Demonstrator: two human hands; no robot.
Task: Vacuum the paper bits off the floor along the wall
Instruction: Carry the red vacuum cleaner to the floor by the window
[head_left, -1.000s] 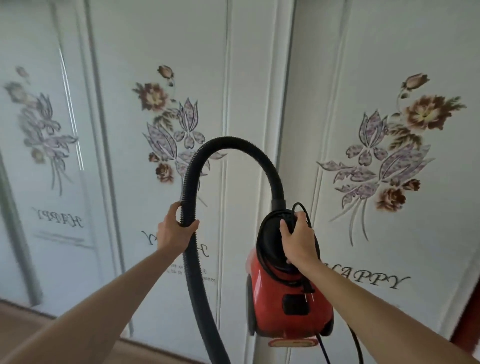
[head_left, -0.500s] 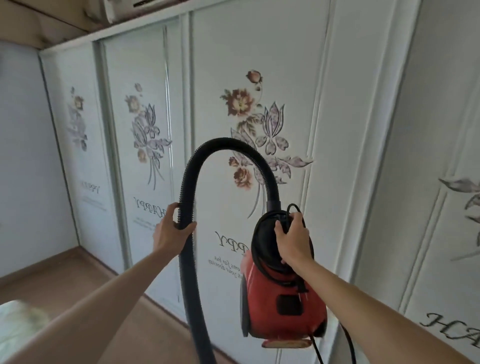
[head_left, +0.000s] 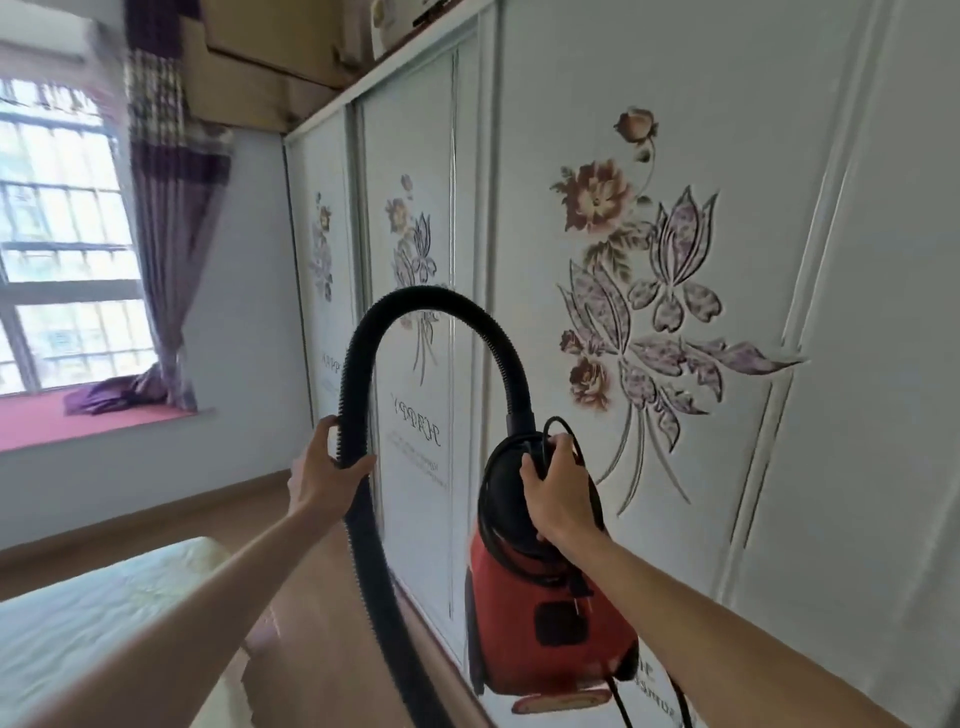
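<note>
in my left hand (head_left: 324, 470): the black ribbed hose (head_left: 431, 306), fingers and thumb curled round it just below its arch.
in my right hand (head_left: 558, 491): the black top of the red canister vacuum (head_left: 550, 623), gripped together with its cord (head_left: 558, 423); i hold it off the wooden floor (head_left: 311, 623).
behind the vacuum: flowered wardrobe doors (head_left: 779, 260), near.
lower left: bed corner (head_left: 130, 587).
far left: window (head_left: 62, 234), purple curtain (head_left: 171, 234).

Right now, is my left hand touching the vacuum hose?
Touching. The head view shows the left hand gripping the vacuum hose, thumb and fingers around it.
</note>
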